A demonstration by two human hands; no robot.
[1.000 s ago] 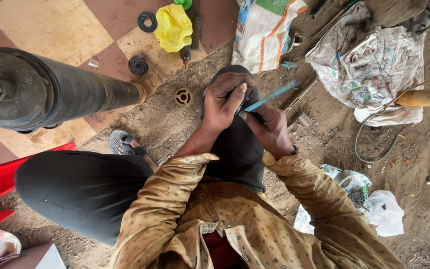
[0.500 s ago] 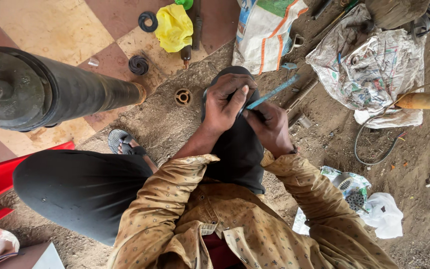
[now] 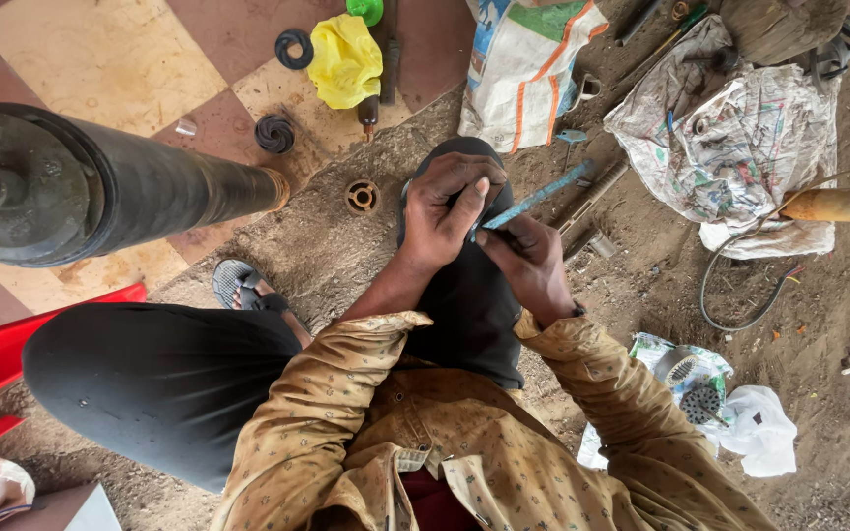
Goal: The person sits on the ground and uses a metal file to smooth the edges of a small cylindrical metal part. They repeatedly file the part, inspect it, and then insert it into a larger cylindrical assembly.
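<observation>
Two hands over a raised knee (image 3: 464, 295), left hand (image 3: 445, 211) curled on a small hidden part, right hand (image 3: 528, 261) gripping a blue-handled tool (image 3: 533, 199), black cylinder (image 3: 100, 187) nearby.

blue hacksaw blade (image 3: 540, 197) | thin, flat | slanting up-right | over knee

floor (image 3: 366, 246): dirt, checkered tiles at top left
on floor: black cylinder (image 3: 140, 192), yellow bag (image 3: 344, 61), white sack (image 3: 521, 69), crumpled newspaper (image 3: 740, 147)

Soft, even daylight is filling the scene; shadows staying faint, no glare; focus holding sharp, edges bowing slightly from wide lens.
</observation>
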